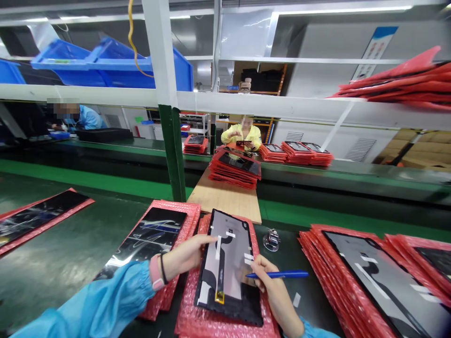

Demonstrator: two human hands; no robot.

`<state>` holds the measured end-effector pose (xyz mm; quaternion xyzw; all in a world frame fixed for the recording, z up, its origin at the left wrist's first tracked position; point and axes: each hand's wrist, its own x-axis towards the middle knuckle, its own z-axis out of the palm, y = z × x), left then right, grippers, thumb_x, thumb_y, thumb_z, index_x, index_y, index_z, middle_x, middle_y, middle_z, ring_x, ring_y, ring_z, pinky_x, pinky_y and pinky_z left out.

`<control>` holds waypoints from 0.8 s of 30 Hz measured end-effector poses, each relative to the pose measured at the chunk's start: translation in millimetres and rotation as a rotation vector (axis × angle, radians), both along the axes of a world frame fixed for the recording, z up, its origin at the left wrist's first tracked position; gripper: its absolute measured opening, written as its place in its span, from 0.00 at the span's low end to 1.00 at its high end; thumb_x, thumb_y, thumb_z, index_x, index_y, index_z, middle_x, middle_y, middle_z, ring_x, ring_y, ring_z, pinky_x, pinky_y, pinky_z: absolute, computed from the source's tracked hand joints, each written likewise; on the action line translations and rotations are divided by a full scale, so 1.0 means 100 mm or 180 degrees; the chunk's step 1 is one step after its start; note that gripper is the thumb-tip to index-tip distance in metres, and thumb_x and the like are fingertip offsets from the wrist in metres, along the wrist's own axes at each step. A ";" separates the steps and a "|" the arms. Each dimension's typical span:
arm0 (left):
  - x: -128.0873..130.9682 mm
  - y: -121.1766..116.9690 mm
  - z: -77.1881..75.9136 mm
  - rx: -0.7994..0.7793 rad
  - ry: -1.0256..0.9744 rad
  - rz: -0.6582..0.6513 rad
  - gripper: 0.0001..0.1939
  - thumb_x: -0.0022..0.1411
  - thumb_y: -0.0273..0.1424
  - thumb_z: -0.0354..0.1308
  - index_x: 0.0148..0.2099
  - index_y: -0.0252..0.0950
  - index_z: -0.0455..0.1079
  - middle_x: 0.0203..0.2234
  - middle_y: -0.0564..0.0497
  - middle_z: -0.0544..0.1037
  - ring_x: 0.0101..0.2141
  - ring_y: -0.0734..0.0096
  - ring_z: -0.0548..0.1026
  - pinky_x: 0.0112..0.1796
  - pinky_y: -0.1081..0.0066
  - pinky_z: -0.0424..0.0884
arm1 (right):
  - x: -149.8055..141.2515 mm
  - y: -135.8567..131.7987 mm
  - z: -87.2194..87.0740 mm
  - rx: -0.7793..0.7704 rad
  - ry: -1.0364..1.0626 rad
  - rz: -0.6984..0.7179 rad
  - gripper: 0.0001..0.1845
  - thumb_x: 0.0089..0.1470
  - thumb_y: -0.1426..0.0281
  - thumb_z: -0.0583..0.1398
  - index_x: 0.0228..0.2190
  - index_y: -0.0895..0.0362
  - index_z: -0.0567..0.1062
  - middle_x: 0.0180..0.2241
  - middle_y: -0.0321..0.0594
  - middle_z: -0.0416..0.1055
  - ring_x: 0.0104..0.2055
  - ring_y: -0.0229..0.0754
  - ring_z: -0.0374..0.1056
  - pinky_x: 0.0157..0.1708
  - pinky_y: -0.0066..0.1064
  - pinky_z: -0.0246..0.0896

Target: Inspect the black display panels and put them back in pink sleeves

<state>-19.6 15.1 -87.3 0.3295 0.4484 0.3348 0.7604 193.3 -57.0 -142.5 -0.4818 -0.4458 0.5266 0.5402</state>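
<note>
A tablet screen panel (232, 267) lies back side up on a stack of red bubble-wrap sheets (190, 310) before me. Grey backing, white tape strips and a flex cable with a gold end show on it. My left hand (188, 256) grips its left edge, thumb on top, the other fingers partly hidden. My right hand (273, 286) holds a blue pen (285, 274) against the panel's right edge, the tip pointing left over the panel. Left of it, a glossy black screen panel (155, 230) rests on more red bubble wrap.
Stacks of panels on red wrap (327, 272) stand at right. A small metal tape dispenser (271, 240) sits behind my right hand. A wooden board (225, 199) bears another stack (234, 176). A green post (172, 155) rises ahead; a shelf beam (264, 104) crosses above. Two co-workers sit beyond.
</note>
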 end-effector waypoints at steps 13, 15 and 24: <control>0.07 -0.06 0.44 0.1001 -0.0134 0.0309 0.25 0.41 0.23 0.68 0.45 0.33 0.72 0.34 0.47 0.82 0.31 0.63 0.79 0.35 0.69 0.72 | 0.42 0.03 0.39 0.0573 0.0264 -0.0683 0.17 0.48 0.55 0.67 0.28 0.55 0.74 0.19 0.31 0.64 0.22 0.34 0.58 0.23 0.25 0.52; 0.05 -0.07 0.59 0.1180 -0.0236 0.0356 0.25 0.43 0.25 0.69 0.47 0.34 0.72 0.35 0.48 0.82 0.33 0.63 0.80 0.35 0.69 0.73 | 0.47 0.02 0.53 0.0625 0.0280 -0.0698 0.18 0.50 0.54 0.65 0.34 0.55 0.76 0.26 0.37 0.71 0.27 0.38 0.64 0.25 0.27 0.57; 0.05 -0.21 0.96 0.1666 -0.0508 0.0657 0.23 0.43 0.27 0.70 0.45 0.35 0.74 0.33 0.50 0.82 0.31 0.65 0.79 0.32 0.72 0.74 | 0.24 0.02 1.19 0.0627 0.0252 -0.0485 0.25 0.51 0.51 0.63 0.44 0.54 0.76 0.31 0.44 0.80 0.32 0.45 0.75 0.33 0.34 0.70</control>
